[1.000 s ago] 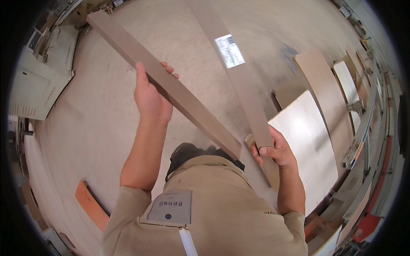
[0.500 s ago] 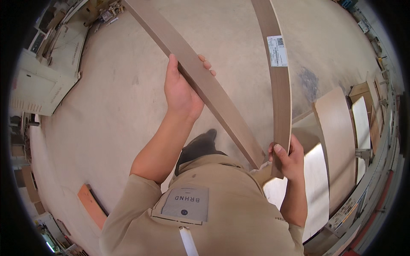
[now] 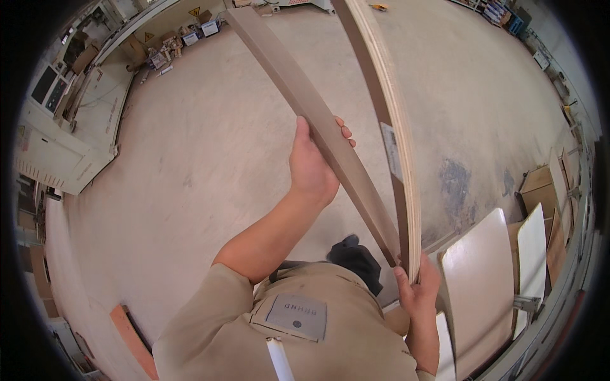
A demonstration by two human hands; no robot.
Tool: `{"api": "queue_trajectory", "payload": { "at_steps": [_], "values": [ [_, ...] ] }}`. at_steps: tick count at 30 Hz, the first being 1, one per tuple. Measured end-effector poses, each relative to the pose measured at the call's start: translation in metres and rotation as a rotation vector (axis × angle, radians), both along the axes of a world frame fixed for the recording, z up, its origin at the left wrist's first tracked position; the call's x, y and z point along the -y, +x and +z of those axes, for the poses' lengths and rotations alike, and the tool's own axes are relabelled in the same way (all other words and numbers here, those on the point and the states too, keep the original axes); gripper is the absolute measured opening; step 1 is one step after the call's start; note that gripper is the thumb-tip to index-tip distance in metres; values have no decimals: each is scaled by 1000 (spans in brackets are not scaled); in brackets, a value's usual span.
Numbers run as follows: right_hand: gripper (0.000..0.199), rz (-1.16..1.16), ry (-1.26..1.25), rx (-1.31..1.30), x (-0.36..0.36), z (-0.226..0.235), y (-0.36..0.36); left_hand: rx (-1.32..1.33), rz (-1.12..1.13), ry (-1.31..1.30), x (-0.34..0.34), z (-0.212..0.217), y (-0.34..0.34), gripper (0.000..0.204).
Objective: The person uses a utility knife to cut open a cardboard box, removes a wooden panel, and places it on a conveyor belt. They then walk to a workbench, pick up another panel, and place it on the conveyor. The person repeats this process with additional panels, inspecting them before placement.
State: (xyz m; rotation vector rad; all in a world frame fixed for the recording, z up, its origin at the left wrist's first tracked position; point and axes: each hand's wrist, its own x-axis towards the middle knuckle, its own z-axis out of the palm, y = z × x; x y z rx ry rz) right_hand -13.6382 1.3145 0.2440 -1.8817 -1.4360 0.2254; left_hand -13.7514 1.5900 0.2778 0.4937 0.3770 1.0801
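Observation:
I hold two long brown wooden boards that meet near my chest and spread apart as they run up and away. My left hand (image 3: 312,166) grips the left board (image 3: 298,95) about halfway along, fingers wrapped over its far edge. My right hand (image 3: 416,289) clasps the lower ends of both boards. The right board (image 3: 387,108) stands on edge, showing its pale plywood side and a white label (image 3: 392,150). My tan shirt with a grey chest patch (image 3: 295,314) fills the bottom of the view.
Bare concrete floor (image 3: 190,159) lies below. Pale panels (image 3: 483,286) lean in a rack at the right. A white machine cabinet (image 3: 51,146) and small boxes stand at the upper left. An orange board (image 3: 130,336) lies at the lower left.
Both boards have swung up toward vertical and closer to my view. The right board has turned onto its edge. My left hand has risen with its board; my right hand stays low at the ends.

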Motion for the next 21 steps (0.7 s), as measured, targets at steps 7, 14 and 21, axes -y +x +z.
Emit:
{"api": "queue_trajectory", "payload": {
  "at_steps": [7,14,21],
  "values": [
    [43,-7,-45,-185,-57,18,167,-155,-33,30,-70,18,162,31],
    [40,-123,-5,-630,-119,-6,282,-548,-1,157,-134,19,299,41],
    [51,-93,143,-889,-243,-23,394,-570,70,397,-232,-6,469,68]
  ]
}}
